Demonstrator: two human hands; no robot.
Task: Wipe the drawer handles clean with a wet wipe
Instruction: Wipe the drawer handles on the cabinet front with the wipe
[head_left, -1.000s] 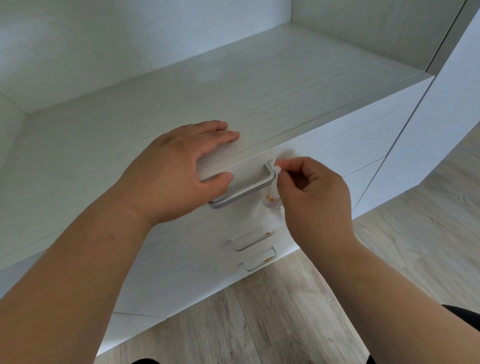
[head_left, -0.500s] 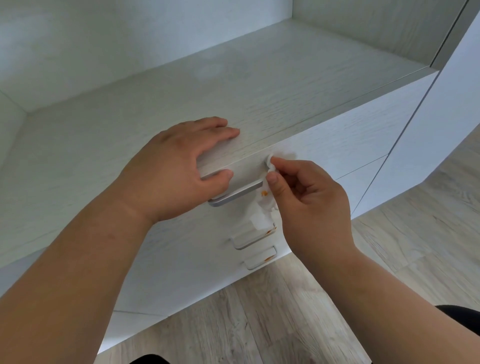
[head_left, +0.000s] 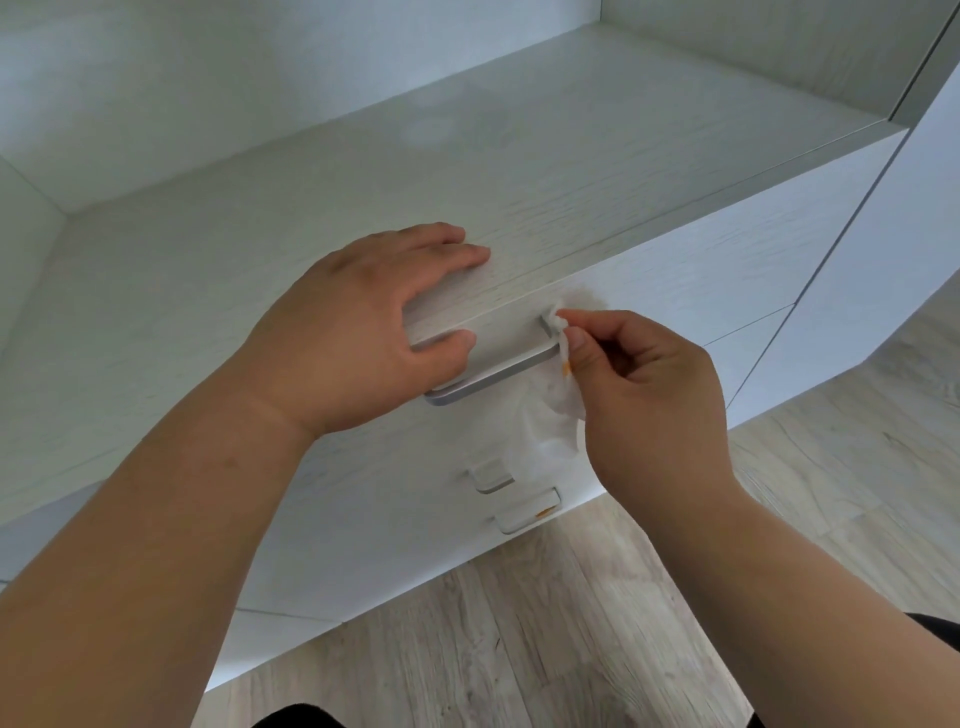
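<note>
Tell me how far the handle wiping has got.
In hand: the right hand pinches the white wet wipe, already orange-stained, against the right end of the top silver bar handle, while the left hand rests flat on the white cabinet top. Nothing looks finished yet. Left: the bottom handle shows an orange smear; the middle handle is partly hidden by the wipe.

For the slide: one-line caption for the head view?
Right hand pinches wet wipe at top drawer handle's right end; left hand braces the cabinet top.
</note>
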